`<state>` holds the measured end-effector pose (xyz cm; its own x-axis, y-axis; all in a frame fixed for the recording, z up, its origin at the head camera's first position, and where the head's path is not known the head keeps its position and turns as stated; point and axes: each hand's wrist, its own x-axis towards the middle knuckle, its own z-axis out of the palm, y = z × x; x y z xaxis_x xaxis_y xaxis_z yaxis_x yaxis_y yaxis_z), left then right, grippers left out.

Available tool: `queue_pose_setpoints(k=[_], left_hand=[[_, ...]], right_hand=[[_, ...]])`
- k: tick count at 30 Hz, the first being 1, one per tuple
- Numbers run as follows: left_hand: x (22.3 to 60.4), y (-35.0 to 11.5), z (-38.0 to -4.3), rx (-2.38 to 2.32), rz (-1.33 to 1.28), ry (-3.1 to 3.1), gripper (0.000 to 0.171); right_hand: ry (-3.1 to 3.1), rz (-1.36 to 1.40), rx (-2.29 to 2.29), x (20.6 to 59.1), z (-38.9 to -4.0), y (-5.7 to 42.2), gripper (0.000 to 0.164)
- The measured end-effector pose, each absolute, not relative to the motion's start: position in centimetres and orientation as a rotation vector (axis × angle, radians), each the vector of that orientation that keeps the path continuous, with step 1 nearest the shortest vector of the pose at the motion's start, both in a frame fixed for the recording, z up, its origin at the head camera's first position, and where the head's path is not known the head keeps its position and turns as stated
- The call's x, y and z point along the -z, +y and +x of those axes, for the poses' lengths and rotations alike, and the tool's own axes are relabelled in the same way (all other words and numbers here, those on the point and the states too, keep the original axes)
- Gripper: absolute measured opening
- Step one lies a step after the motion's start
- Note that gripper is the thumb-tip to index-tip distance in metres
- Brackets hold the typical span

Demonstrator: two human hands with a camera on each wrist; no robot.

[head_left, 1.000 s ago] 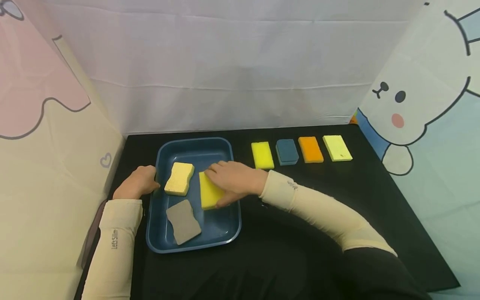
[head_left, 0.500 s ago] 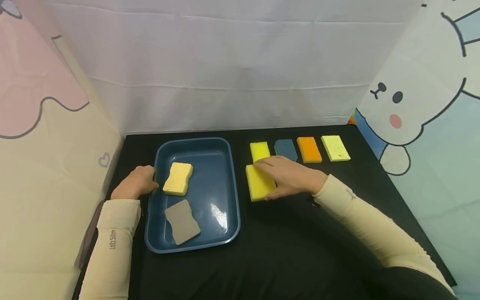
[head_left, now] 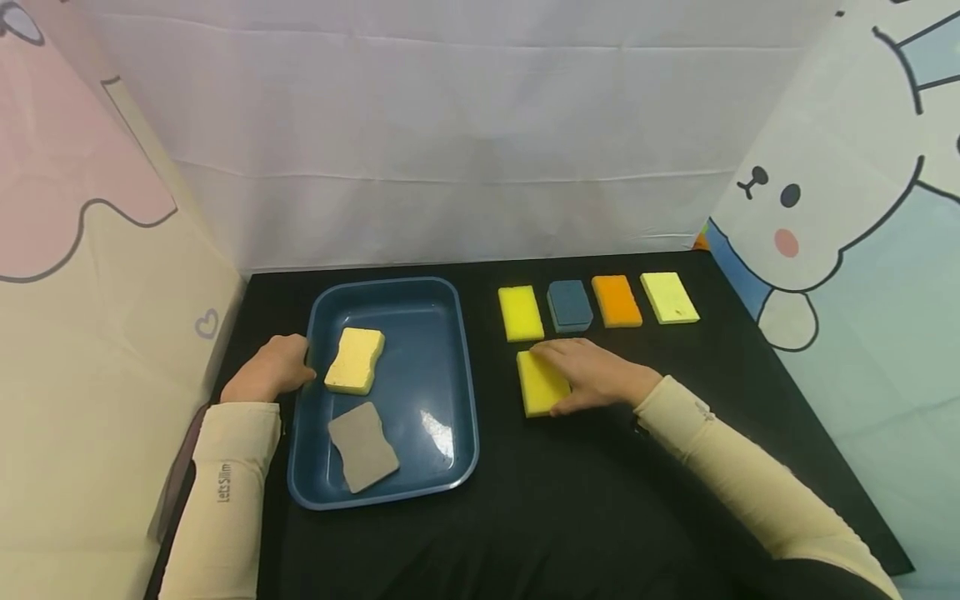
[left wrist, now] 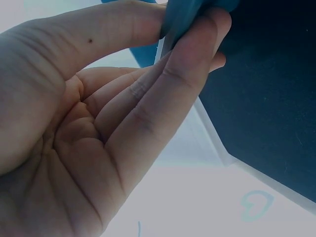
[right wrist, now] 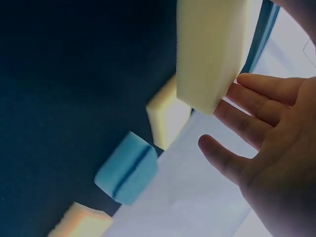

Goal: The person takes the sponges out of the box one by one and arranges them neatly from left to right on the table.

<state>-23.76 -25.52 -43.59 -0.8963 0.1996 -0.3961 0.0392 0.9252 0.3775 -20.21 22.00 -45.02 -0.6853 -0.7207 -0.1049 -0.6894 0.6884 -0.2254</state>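
My left hand [head_left: 270, 369] pinches the left rim of a blue tray [head_left: 468, 392] between thumb and fingers, as the left wrist view shows close up. Inside that tray lie a pale yellow wavy-sided sponge [head_left: 356, 360] and a grey wavy-sided sponge [head_left: 364, 447]. To the right of the tray, my right hand [head_left: 592, 372] holds a bright yellow sponge [head_left: 542, 385] by its edges. Seen from the right wrist, the fingertips meet one edge of the held sponge [right wrist: 210, 54], and the little finger stands off it. Part of its upper face is hidden under the hand in the head view.
Along the back of the black table [head_left: 600, 517] stands a row of sponges: yellow [head_left: 521, 313], blue [head_left: 570, 305], orange [head_left: 617, 301] and pale yellow [head_left: 670, 297]. A white cloth wall [head_left: 480, 150] rises behind them, with printed cloth on both sides.
My right hand has lifted the yellow sponge out of the tray and carried it right, then slightly toward me, in front of the row. The left hand stays on the rim.
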Motion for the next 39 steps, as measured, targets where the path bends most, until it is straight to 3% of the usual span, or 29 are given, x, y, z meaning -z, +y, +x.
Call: queue_pose_setpoints(k=[17, 39], left_hand=[[44.1, -25.4, -23.9, -0.502, 0.171, 2.656, 0.012], [44.2, -25.7, -24.1, -0.488, 0.168, 2.654, 0.012]], right_hand=[[2.682, -1.106, 0.270, 48.2, -20.4, 21.5, 0.092], [2.700, -1.150, 0.226, 47.4, -21.3, 21.1, 0.090]])
